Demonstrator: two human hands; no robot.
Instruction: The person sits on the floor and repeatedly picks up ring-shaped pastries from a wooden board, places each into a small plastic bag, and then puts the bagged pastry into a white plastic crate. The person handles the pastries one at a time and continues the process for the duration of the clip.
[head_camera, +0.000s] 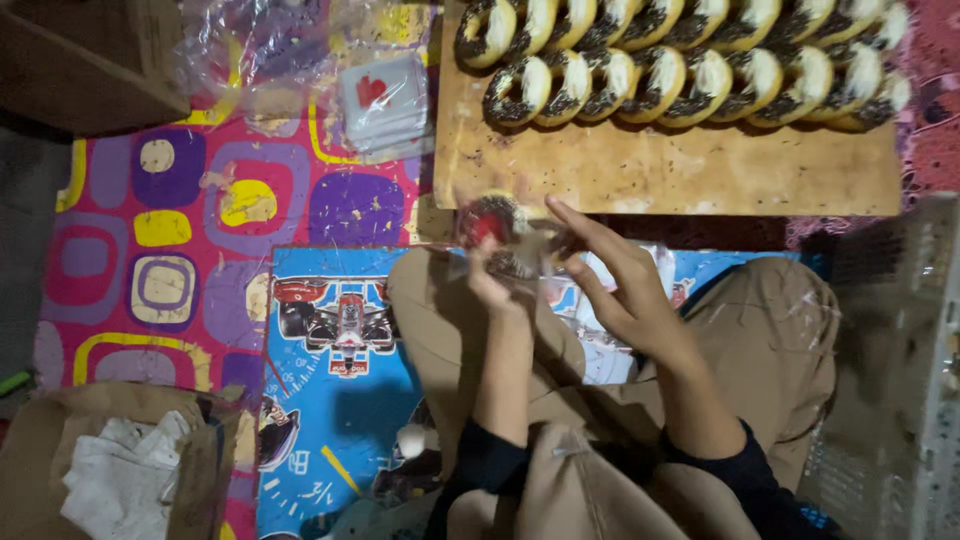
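My left hand (490, 280) and my right hand (610, 280) meet over my lap, both on a chocolate-sprinkled doughnut in a clear plastic bag (500, 228). The left thumb and fingers pinch the bag near its lower edge. The right hand's fingers are spread at the bag's right side, touching the plastic. Just beyond, a wooden board (670, 170) carries two rows of doughnuts (680, 80) with white and dark topping, leaning on each other.
A stack of clear bags with a red mark (382, 100) lies left of the board on a colourful patterned mat (190, 230). A blue racing-car mat (330, 340) is under my legs. A cardboard box with white paper (110, 470) sits at the lower left, a white crate (900, 380) at the right.
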